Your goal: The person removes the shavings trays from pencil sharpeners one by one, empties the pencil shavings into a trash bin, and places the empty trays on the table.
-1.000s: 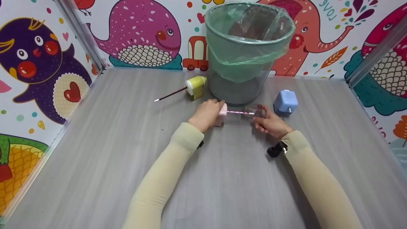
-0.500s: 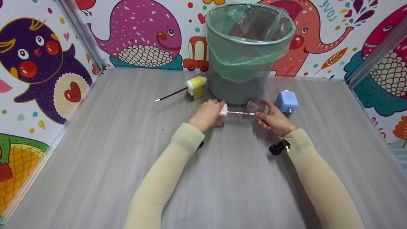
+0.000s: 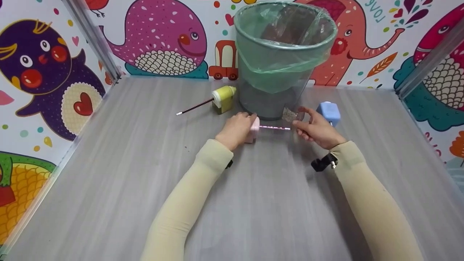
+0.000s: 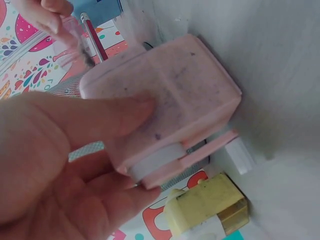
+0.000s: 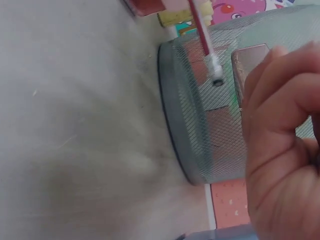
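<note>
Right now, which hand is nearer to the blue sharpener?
Right. The right hand sits just left of the blue sharpener; the left hand grips the pink sharpener, farther left.

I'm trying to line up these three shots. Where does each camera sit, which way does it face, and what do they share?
Head: above, looking forward and down at the table; both sleeved arms, left hand and right hand show.
Left wrist: close beside the left hand, facing the pink sharpener it grips; fingers show.
Right wrist: low by the table, facing the mesh bin; right hand fingers, holding a clear box.
Shared: all three show the pink pencil.
</note>
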Available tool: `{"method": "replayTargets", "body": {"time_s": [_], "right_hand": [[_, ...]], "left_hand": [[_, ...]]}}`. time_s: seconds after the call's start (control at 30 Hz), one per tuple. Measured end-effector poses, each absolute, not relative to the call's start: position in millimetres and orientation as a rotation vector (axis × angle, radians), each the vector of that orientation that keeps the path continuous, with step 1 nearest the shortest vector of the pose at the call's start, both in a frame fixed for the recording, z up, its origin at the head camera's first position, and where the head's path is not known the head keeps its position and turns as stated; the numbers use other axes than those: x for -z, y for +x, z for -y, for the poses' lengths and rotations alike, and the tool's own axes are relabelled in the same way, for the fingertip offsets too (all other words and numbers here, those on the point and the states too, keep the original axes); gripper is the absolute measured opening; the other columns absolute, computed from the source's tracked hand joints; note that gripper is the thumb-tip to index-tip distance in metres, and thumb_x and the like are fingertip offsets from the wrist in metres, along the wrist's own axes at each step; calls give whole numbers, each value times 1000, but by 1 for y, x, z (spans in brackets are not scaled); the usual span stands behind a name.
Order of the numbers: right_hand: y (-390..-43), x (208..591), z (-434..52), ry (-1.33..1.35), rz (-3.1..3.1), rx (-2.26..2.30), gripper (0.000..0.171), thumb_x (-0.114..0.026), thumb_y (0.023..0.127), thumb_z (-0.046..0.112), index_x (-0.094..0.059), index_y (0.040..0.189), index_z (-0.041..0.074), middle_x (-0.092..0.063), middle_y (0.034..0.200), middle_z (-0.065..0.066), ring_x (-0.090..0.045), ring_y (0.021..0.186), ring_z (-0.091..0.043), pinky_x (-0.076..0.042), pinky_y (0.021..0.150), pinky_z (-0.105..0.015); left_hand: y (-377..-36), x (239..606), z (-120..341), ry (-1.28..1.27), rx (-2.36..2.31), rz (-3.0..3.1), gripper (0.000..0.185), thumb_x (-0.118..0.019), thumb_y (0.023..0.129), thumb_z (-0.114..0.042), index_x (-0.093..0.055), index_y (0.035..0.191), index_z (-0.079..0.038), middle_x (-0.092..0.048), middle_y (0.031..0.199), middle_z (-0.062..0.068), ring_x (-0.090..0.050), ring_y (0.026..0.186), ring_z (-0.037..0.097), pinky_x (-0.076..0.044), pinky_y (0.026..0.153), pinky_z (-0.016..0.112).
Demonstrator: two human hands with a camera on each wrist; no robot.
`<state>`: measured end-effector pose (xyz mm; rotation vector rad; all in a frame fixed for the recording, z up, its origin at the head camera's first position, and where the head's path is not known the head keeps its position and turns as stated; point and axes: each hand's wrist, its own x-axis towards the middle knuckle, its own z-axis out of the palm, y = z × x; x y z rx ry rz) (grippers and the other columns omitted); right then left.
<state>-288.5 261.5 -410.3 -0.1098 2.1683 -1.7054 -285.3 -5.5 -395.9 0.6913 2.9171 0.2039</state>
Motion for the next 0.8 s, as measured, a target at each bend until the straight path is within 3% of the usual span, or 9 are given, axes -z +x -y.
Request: {"method": "replayTargets", "body": {"time_s": [0.5,0.8], "right_hand": [[-280,365,-233,-311,-2386,1625,65,-69,95,30,-35,147,8,-56,73,0,-53,58,-12,-49,55,-25],[-279,343,-222,-326,-2484,1641,62,-69,96,26,-42,147,5,-62,99,-5,-68,76,-15,-59,71,-25]], "left_hand": [[-284,396,5,695,-208,-2954,56,-62,97,-3,-44,151,-7,-54,145,18,-55,133,33,-48,108,46],[-284,395,4,668,-197,-2937,58,-60,98,-3,-42,153,-9,-53,147,18,-54,134,33,-47,109,46]]}}
